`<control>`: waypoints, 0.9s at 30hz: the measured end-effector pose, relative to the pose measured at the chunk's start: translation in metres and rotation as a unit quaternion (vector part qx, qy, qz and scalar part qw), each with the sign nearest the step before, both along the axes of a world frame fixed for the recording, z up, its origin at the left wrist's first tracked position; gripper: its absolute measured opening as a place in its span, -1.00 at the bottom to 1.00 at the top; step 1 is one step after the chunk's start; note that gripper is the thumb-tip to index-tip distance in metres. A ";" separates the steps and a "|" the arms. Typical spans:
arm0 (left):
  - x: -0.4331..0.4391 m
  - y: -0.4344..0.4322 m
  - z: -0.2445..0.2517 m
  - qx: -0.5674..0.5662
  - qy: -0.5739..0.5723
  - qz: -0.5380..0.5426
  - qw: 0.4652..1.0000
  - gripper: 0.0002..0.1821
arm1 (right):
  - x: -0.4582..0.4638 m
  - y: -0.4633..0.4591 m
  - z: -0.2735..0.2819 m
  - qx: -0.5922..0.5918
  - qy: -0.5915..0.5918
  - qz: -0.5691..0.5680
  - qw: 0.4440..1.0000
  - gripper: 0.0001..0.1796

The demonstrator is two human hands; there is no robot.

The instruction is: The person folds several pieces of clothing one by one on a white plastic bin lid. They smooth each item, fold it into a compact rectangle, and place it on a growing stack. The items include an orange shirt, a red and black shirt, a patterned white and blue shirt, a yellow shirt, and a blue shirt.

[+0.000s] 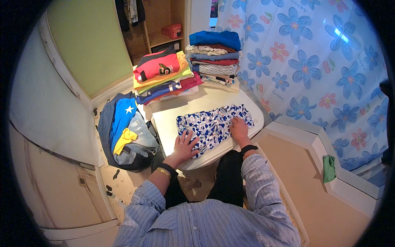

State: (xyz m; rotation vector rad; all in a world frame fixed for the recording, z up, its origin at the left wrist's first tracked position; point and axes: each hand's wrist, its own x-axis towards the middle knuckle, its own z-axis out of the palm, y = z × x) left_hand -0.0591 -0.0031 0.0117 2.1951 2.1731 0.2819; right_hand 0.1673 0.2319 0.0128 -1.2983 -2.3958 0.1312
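A white garment with a blue and black blotchy print (pixel 213 128) lies spread on a white table (pixel 166 115) before me. My left hand (pixel 184 146) rests on its lower left edge with fingers apart, holding nothing that I can see. At the garment's right part is my right hand (pixel 239 128), its fingers bent down against the cloth; whether they pinch it cannot be made out. Behind the garment stand two stacks of folded clothes, one topped by a red and black piece (pixel 160 66), the other by a blue dotted one (pixel 215 41).
Left of the table a dark bag or basket (pixel 106 132) is heaped with clothes, a yellow piece (pixel 126 140) among them. A floral curtain (pixel 304 68) hangs at the right, above a ledge with a green cloth (pixel 329 168). Open shelves (pixel 160 18) stand behind.
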 end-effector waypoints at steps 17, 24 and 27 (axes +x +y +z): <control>0.000 -0.001 0.001 -0.050 -0.018 0.016 0.998 -0.25 | 0.014 0.070 0.006 -0.125 0.004 -0.194 0.973 -0.68; 0.000 -0.002 0.000 -0.028 -0.025 0.020 0.999 -0.27 | 0.008 0.072 0.013 -0.073 0.072 -0.163 0.981 -0.69; 0.000 -0.003 -0.004 -0.024 -0.032 0.020 0.999 -0.28 | -0.002 0.069 0.036 -0.058 0.152 -0.137 0.977 -0.65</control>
